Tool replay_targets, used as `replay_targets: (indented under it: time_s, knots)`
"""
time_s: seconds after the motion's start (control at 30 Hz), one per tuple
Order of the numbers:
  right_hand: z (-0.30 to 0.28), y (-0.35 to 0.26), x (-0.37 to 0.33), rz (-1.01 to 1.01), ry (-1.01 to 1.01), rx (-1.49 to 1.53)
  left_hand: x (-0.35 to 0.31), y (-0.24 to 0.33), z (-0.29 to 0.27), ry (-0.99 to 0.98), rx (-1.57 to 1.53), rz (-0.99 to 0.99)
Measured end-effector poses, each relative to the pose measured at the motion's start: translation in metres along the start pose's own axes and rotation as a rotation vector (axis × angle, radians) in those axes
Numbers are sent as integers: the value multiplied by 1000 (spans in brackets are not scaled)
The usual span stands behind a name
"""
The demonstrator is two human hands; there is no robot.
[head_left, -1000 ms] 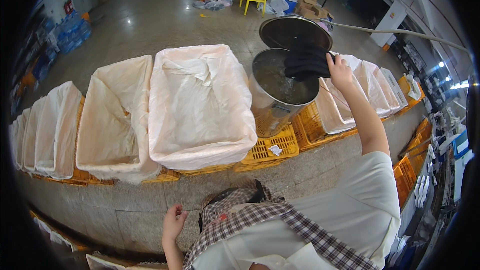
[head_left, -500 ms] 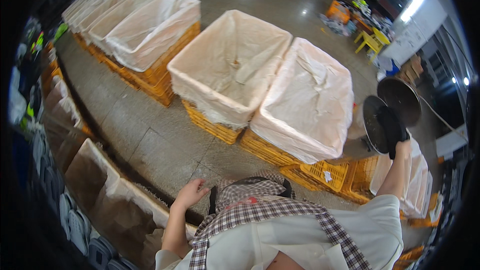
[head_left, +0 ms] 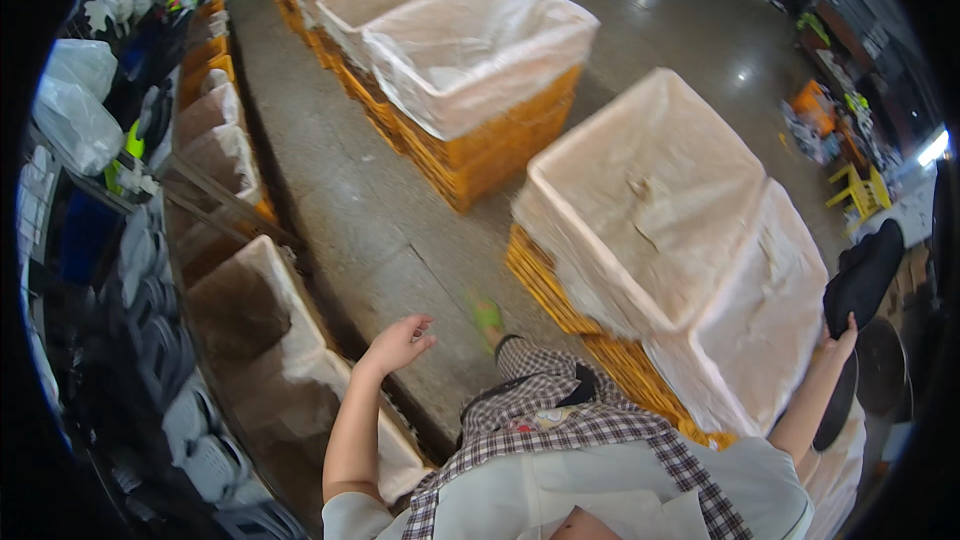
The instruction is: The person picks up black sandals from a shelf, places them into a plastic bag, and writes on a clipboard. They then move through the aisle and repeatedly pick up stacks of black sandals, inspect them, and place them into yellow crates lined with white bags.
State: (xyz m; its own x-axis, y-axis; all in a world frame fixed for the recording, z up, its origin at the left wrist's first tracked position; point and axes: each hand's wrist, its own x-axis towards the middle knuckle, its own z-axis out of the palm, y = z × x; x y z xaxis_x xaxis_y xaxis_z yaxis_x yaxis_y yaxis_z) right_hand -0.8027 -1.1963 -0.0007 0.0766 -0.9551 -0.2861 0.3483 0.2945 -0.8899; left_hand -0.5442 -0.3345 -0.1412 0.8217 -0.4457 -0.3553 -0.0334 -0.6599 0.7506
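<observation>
black bundle (head_left: 862,280): soft, dark pieces near the right edge, just beside the near lined crate (head_left: 765,325); a second ago it hung over the open metal pot (head_left: 842,410), and it now appears clear of the mouth.
right hand (head_left: 840,337): closed on the bundle's lower end, arm stretched well out to the side.
left hand (head_left: 402,343): holding nothing, fingers loosely curled, over the stone floor (head_left: 385,210); it was just as free in the earlier views.
pot and lid: the pot is partly behind the right forearm, with the round lid (head_left: 882,370) tilted next to it.
crates: the view has swung left, so the far lined crate (head_left: 690,165) and the grey shoes (head_left: 205,450) show more fully.
meaning for the work: bundle and pot look parted, the load seemingly resting on the right hand alone.
</observation>
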Motion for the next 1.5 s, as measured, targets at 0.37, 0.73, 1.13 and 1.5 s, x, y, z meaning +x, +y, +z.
replay_targets:
  time_s: [0.37, 0.73, 1.13, 1.5]
  knots:
    - [566, 270, -222, 496, -580, 177, -35, -289, -46, 308, -167, -886]
    - [927, 532, -481, 739, -690, 77, 28, -419, -177, 115, -267, -1177]
    - [1226, 742, -653, 812, -766, 0, 442, -529, -731, 497, -127, -619]
    - [1568, 893, -919, 938, -1004, -16, 539, -650, -959, 463, -455, -746]
